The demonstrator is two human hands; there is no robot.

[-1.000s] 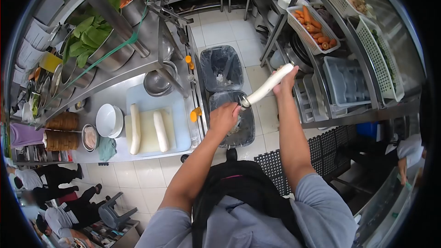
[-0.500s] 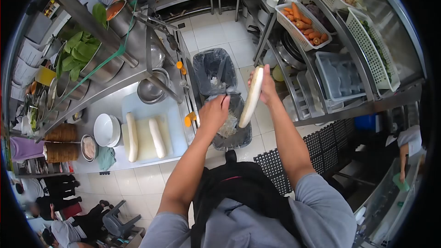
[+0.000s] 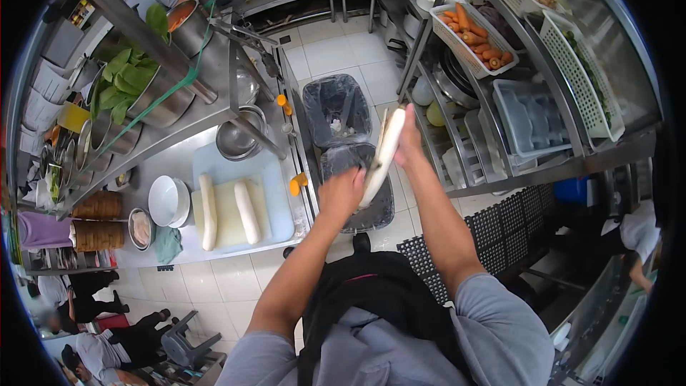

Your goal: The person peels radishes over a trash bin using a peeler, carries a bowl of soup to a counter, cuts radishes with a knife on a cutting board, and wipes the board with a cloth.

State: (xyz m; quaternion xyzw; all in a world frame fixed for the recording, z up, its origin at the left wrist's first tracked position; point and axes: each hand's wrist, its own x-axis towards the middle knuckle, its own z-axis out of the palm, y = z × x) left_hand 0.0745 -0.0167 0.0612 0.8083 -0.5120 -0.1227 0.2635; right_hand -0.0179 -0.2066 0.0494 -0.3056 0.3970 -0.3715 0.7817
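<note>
My right hand [image 3: 409, 143] grips a long white daikon [image 3: 386, 150] near its upper end, tilted over the bins. Against the daikon's left side, my left hand [image 3: 343, 189] is closed on a small dark tool, apparently a peeler [image 3: 372, 165], mostly hidden by the fingers and blurred. A thin strip of peel [image 3: 384, 127] stands off the daikon's upper left edge. Below the hands is a lined black bin [image 3: 386, 216]; a second lined bin [image 3: 336, 93] stands beyond it. Two pale daikons [image 3: 208, 212] [image 3: 247, 213] lie side by side on the cutting board [image 3: 281, 207].
White bowls [image 3: 169, 200], a metal bowl [image 3: 238, 141] and a green cloth [image 3: 168, 241] sit on the left counter. Leafy greens [image 3: 125, 82] stand in a pot above. On the right rack is a carrot basket [image 3: 471, 39]. Other people work at the edges.
My left hand has moved right and slightly down, against the daikon. The daikon has shifted a little left and down, and a strip of peel now stands off it.
</note>
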